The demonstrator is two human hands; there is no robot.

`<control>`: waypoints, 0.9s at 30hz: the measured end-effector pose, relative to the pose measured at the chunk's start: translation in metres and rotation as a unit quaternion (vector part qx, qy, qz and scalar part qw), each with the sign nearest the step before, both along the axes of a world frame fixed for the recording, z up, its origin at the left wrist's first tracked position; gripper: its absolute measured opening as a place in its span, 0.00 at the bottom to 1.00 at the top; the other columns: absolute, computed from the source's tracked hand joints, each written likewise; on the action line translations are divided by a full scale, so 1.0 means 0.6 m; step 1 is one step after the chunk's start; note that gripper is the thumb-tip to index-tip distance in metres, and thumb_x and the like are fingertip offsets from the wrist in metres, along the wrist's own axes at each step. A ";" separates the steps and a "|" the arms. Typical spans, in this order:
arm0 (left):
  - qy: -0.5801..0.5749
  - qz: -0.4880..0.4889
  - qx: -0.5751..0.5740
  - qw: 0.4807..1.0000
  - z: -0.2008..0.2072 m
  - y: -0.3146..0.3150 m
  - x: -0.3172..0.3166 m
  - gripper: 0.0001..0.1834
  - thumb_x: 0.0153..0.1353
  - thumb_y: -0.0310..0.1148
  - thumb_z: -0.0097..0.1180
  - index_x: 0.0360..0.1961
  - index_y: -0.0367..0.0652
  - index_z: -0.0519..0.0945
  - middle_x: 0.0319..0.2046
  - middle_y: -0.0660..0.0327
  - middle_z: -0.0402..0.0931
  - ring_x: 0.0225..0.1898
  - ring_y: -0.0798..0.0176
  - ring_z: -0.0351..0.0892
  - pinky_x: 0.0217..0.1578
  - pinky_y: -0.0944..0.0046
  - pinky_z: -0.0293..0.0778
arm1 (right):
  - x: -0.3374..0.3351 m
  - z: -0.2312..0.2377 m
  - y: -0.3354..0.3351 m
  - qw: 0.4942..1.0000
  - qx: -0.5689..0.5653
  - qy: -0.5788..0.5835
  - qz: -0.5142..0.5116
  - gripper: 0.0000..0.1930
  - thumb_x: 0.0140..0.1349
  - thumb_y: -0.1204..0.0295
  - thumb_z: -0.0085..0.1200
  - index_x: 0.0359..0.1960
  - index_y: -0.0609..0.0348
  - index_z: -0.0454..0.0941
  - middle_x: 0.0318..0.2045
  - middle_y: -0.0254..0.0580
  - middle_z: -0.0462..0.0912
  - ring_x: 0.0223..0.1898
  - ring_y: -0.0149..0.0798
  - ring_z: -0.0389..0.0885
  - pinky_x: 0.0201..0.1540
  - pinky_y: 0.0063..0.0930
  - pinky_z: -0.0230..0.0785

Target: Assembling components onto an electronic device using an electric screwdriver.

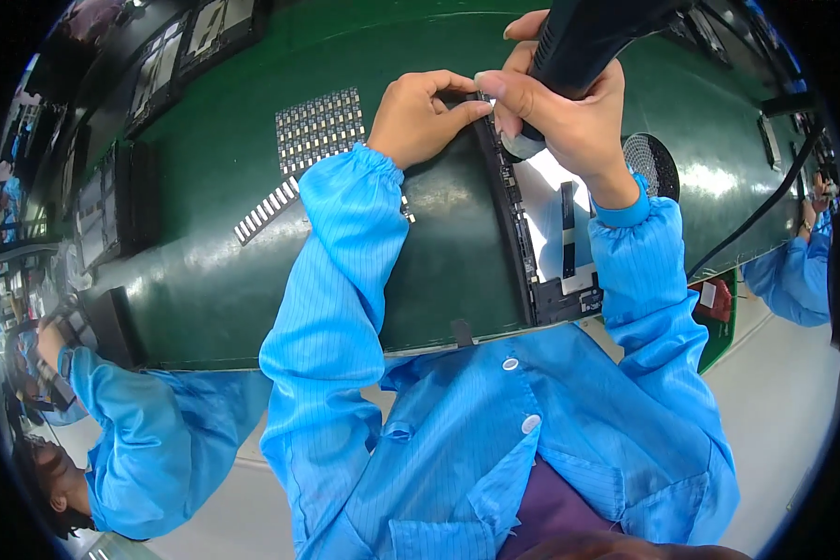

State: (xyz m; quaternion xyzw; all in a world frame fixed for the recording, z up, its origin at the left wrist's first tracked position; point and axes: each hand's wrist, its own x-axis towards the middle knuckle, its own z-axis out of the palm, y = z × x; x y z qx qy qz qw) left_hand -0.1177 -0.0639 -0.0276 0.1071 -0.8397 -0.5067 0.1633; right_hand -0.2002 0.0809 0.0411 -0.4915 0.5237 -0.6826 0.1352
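The left hand (422, 117), wrist bent rightward, brings thumb and index fingertips close together at the far left edge of the flat black rectangular device with a silvery panel (544, 219), any small grip there being unclear, while the right hand (569, 117) wraps its fingers around a thick black tapering tool (579, 47) above the device's far end. The device's near end lies just beside the glossy green tabletop's (448, 252) near edge, with bare surface on its left and a round black mesh object (651, 166) on its right.
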 end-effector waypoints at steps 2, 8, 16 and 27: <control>-0.006 -0.008 0.012 1.000 0.001 0.002 -0.004 0.16 0.49 0.38 0.68 0.35 0.38 0.83 0.16 0.63 0.76 0.15 0.77 0.67 0.19 0.72 0.64 | -0.003 0.000 0.004 1.000 0.000 0.011 -0.006 0.19 0.52 0.80 0.62 0.45 0.68 0.68 0.20 0.38 0.78 0.17 0.29 0.76 0.22 0.19 0.68; 0.062 -0.015 0.001 0.998 -0.019 -0.006 -0.011 0.14 0.49 0.35 0.66 0.36 0.39 0.83 0.15 0.64 0.75 0.15 0.78 0.67 0.20 0.73 0.64 | 0.004 0.001 0.000 1.000 0.000 0.024 0.005 0.18 0.53 0.81 0.62 0.43 0.67 0.69 0.19 0.38 0.77 0.18 0.27 0.76 0.22 0.18 0.68; -0.001 0.024 -0.171 0.985 0.052 -0.016 0.027 0.12 0.49 0.31 0.62 0.36 0.39 0.82 0.22 0.51 0.79 0.24 0.57 0.80 0.28 0.61 0.74 | 0.025 0.000 0.000 1.000 -0.001 -0.007 0.007 0.17 0.52 0.81 0.62 0.41 0.66 0.69 0.18 0.36 0.77 0.18 0.25 0.75 0.21 0.16 0.66; 0.116 -0.105 -0.364 0.918 0.022 0.271 0.160 0.28 0.39 0.40 0.66 0.43 0.36 0.77 0.52 0.49 0.72 0.56 0.51 0.70 0.56 0.50 0.65 | -0.023 0.064 0.022 0.992 -0.116 0.029 -0.037 0.19 0.56 0.82 0.55 0.50 0.67 0.66 0.19 0.38 0.75 0.17 0.30 0.73 0.23 0.23 0.66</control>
